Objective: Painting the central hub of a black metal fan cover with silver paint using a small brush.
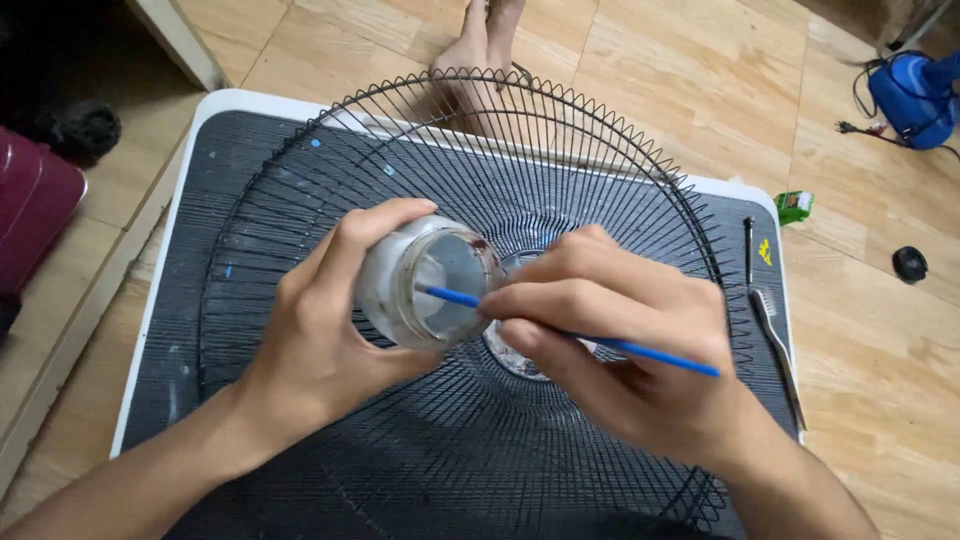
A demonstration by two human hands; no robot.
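Forearms enter from 7 and 5 o'clock and meet over the middle of the view. Left hand (320, 340) is wrapped around a small clear jar (425, 285), fingers curled close together along its far side, thumb on the near side. The jar is tipped sideways, mouth facing 3 o'clock toward the other hand. Glass looks cloudy; a dark smear sits at the rim. Whether anything liquid is inside cannot be told.

Right hand (620, 350) pinches a thin blue stick (600, 342) between thumb and bunched fingers. One end of the stick reaches into the mouth of the jar; the other end juts out past the hand toward 4 o'clock.

Directly under both hands: a round black wire fan guard (300, 200), lying flat, spokes running out from a pale hub (512, 358) that is mostly hidden by the right hand. The guard rests on a dark ribbed panel with a white frame (215, 100), which lies on a wooden floor (880, 400).

At 3 o'clock, on the panel's edge: a screwdriver (748, 250) and a toothbrush (778, 350), lying lengthwise, near each other.

Farther out at 2 o'clock: a small green box (794, 206), a black round cap (909, 264), a blue appliance with cord (915, 95). At 12 o'clock: bare feet (480, 55) beyond the guard. At 9 o'clock: a dark red case (35, 210).
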